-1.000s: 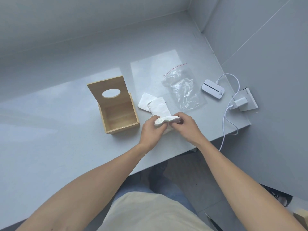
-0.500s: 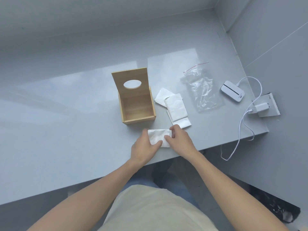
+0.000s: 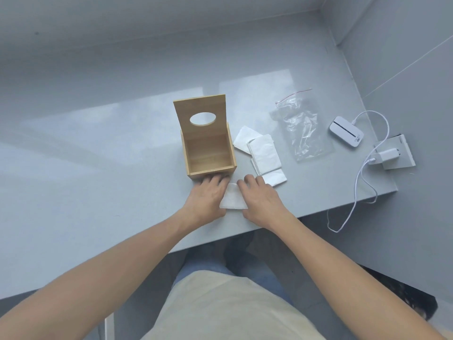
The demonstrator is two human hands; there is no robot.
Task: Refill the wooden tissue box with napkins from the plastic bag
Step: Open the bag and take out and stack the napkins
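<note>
Standing near the table's (image 3: pixel 103 187) front edge, the wooden tissue box (image 3: pixel 208 153) had its lid (image 3: pixel 200 113) flipped up at the back, oval slot facing the camera; the cavity looked bare wood, nothing visible inside. Plastic bag (image 3: pixel 302 128) lay flat and crumpled to the box's right, well apart from it, red zip strip at its far end; it looked see-through with no contents visible. Loose napkins (image 3: pixel 263 153) sat in a small overlapping pile between box and bag, just beside the box's right wall. One folded napkin (image 3: pixel 232 200) lay flat on the table just in front of the box, between both hands. Left hand (image 3: pixel 208 197) was palm-down, fingers straight and spread, fingertips up against the box's front wall, inner edge resting on the napkin's left side. Right hand (image 3: pixel 259 201) was palm-down too, fingers extended and slightly bent, pressing the napkin's right side; neither hand curled round anything. Both forearms reached forward from the bottom corners. Off to the right: a small white device (image 3: pixel 346 132), white cable (image 3: pixel 360 177), and charger plug (image 3: pixel 388 154) in a socket block (image 3: pixel 404 153).
</note>
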